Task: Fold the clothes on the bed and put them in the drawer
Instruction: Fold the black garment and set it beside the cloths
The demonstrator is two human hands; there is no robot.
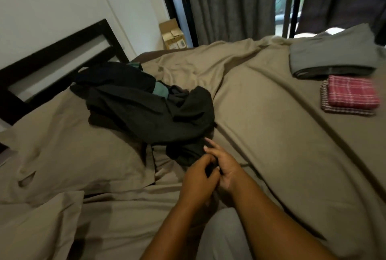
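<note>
A heap of dark unfolded clothes (146, 105), with a bit of teal cloth showing, lies on the tan bed (261, 134) near the pillows. Its near end, a black garment (186, 152), trails toward me. My left hand (198, 178) and my right hand (224, 168) meet at that end, both pinching the black cloth between their fingers. At the far right of the bed lie a folded grey garment (332, 57) and, in front of it, a folded red plaid cloth (353, 92) on top of another checked one. No drawer is in view.
Tan pillows (69, 155) fill the left of the bed under a black headboard (56, 59). A cardboard box (173, 34) stands on the floor by the white wall. Dark grey curtains (229, 3) hang over the window behind the bed.
</note>
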